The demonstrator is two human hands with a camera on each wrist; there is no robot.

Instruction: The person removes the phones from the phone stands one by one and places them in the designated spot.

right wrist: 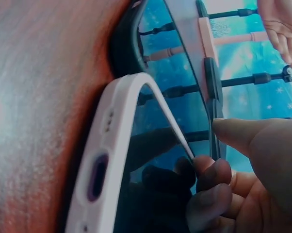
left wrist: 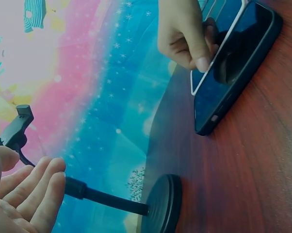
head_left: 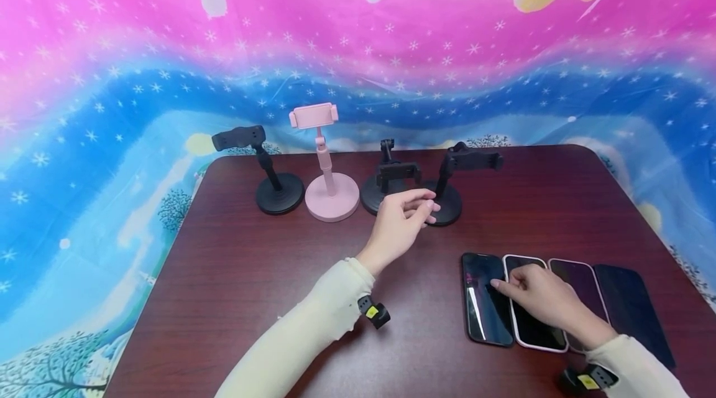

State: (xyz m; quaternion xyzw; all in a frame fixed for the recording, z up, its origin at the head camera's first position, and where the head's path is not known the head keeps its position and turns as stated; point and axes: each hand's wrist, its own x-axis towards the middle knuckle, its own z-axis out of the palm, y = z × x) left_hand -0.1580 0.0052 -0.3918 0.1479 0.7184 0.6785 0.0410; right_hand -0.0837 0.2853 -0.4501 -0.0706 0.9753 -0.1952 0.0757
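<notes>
In the head view, my left hand point(head_left: 399, 224) hovers, fingers loosely bent, before the rightmost black phone stand point(head_left: 447, 205). The left wrist view shows this hand point(left wrist: 29, 196) holding nothing, overlapping the stand's stem. My right hand point(head_left: 545, 298) is over the phones, its thumb toward the leftmost black-cased phone point(head_left: 486, 317). Beneath the hand lies a phone in a white case point(head_left: 539, 339). In the right wrist view, the curled fingers point(right wrist: 214, 196) are right at the white case's point(right wrist: 114, 141) edge, the thumb apart from them. Part of this phone is hidden under the hand.
Another light-edged phone point(head_left: 576, 273) and a dark phone point(head_left: 632, 311) continue the row to the right. At the table's point(head_left: 268, 280) back stand a black phone stand point(head_left: 279, 193), a pink one point(head_left: 332, 199) and another black one point(head_left: 375, 193). A patterned cloth point(head_left: 335, 74) hangs behind.
</notes>
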